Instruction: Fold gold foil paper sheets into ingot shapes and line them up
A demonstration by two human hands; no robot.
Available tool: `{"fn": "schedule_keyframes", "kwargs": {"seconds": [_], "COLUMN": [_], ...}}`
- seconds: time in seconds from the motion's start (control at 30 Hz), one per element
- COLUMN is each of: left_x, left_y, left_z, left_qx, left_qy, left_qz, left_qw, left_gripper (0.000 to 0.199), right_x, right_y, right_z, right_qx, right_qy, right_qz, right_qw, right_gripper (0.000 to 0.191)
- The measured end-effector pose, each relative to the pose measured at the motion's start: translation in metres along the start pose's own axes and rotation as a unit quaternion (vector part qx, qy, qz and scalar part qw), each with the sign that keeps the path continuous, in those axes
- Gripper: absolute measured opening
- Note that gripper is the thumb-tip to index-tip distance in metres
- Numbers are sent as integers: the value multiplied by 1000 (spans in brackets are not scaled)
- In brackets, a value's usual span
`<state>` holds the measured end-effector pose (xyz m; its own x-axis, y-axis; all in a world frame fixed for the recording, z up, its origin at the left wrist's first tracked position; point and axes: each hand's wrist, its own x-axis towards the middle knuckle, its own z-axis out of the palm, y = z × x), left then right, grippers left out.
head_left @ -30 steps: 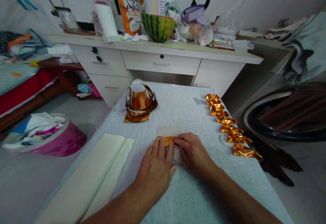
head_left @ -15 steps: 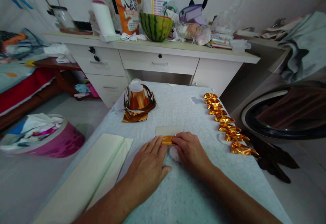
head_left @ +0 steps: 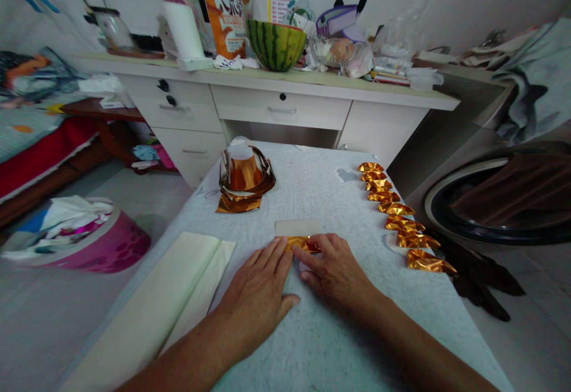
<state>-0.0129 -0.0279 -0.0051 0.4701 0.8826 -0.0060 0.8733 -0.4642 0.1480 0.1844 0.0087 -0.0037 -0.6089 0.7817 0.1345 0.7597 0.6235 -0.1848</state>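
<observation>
A narrow strip of gold foil (head_left: 298, 243) lies on the cloth-covered table in front of me, at the near edge of a pale paper rectangle (head_left: 297, 227). My left hand (head_left: 261, 288) rests flat, its fingertips on the foil's left end and its thumb spread. On the other side my right hand (head_left: 336, 270) touches the foil with bent but separated fingers. Several folded gold foil pieces (head_left: 401, 224) form a row along the table's right edge. Farther back stands a white-topped cone (head_left: 244, 172) with loose gold foil sheets (head_left: 238, 203) around its base.
Long folded pale sheets (head_left: 156, 303) lie at the table's left. A white desk (head_left: 281, 106) behind bears half a watermelon (head_left: 275, 46) and bags. On the floor at left is a pink basket (head_left: 118, 243); a washing machine (head_left: 439, 201) stands at right.
My right hand's index finger has moved left along the foil, and its fingers have spread somewhat. More of the foil's right end shows. My left hand stays in place.
</observation>
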Motion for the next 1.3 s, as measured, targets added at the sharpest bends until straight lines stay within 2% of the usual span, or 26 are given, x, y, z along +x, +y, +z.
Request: {"fn": "schedule_keyframes", "kwargs": {"seconds": [0.4,0.6,0.87,1.03,1.3], "left_x": [-5,-5,-4,-4,-6], "left_y": [-9,-9,-6,-6,-7], "left_z": [2,4,-5,-4,-2], "left_qx": [15,12,11,0,3], "left_qy": [30,45,31,23,27], "left_qz": [19,18,11,0,7], "left_qw": [999,999,999,1000,1000], "left_gripper": [70,63,53,53,55], "right_x": [-1,-3,-9,-15,-21], "right_y": [-8,-9,8,21,34], "right_z": [-1,-5,-17,-28,-36], "right_qx": [-24,-27,-11,-15,-18], "right_qy": [-18,-32,-57,-74,-95], "right_qz": [2,4,14,18,36], "right_qw": [1000,999,998,997,995], "right_gripper": [50,49,47,51,46]}}
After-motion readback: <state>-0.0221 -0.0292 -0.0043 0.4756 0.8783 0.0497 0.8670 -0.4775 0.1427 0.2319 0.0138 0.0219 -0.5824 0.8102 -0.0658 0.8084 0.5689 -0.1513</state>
